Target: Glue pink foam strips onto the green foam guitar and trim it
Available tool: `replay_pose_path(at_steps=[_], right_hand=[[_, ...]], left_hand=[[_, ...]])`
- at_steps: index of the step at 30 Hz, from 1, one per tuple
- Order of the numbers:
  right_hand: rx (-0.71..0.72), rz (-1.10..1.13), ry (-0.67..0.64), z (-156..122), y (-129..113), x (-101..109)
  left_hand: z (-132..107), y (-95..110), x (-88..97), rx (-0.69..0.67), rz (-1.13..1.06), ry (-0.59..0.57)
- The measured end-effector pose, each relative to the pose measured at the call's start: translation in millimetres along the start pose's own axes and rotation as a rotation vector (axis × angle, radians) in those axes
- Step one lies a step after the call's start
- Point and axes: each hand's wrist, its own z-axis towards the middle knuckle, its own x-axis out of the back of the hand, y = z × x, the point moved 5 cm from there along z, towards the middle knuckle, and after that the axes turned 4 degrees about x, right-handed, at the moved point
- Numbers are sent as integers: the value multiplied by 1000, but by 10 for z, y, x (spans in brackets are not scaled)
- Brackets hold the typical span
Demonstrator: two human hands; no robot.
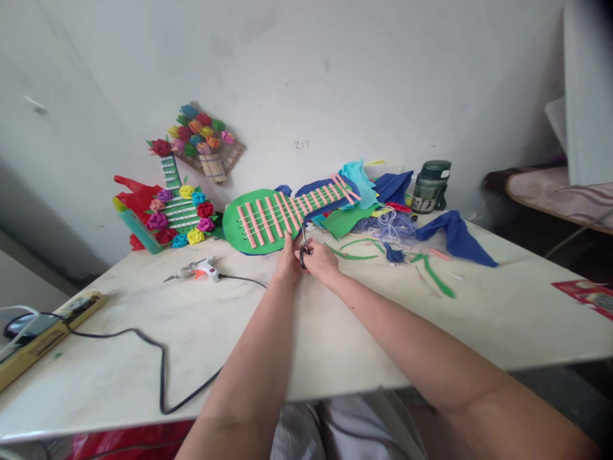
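Observation:
A lute-shaped paper craft [272, 217], green with pink bars and white strings, lies on the table, with dark blue material showing along its edge. My left hand [286, 260] pinches the craft's lower edge near where the body narrows. In my right hand [322, 260] are scissors [303, 235] with dark handles. Their blades point up at the craft's edge beside my left fingers. Whether the blades have cut into the blue material is too small to tell.
A glue gun [205, 269] lies left, its black cord crossing the table [335, 345] near a power strip [52, 335]. Flower-covered crafts [179, 214] stand against the wall. Coloured paper, green scraps [438, 278], a blue piece [454, 239] and a dark bottle [430, 186] sit right.

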Motion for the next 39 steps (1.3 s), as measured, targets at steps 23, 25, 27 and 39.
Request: replay_pose_path(at_steps=[23,25,27,39], right_hand=[[43,-10,47,43,2,1],[45,-27,49,44,-6,-1],[42,-39,49,43,-12,-2],[39,-75,56,49,-35,-10]], left_hand=[[-131,-10,-97,138,68,-132],[-88,-36,-67,148,61,-151],[-51,-59,-46,153,51,-173],[-4,-94,-43,190,-53,-189]])
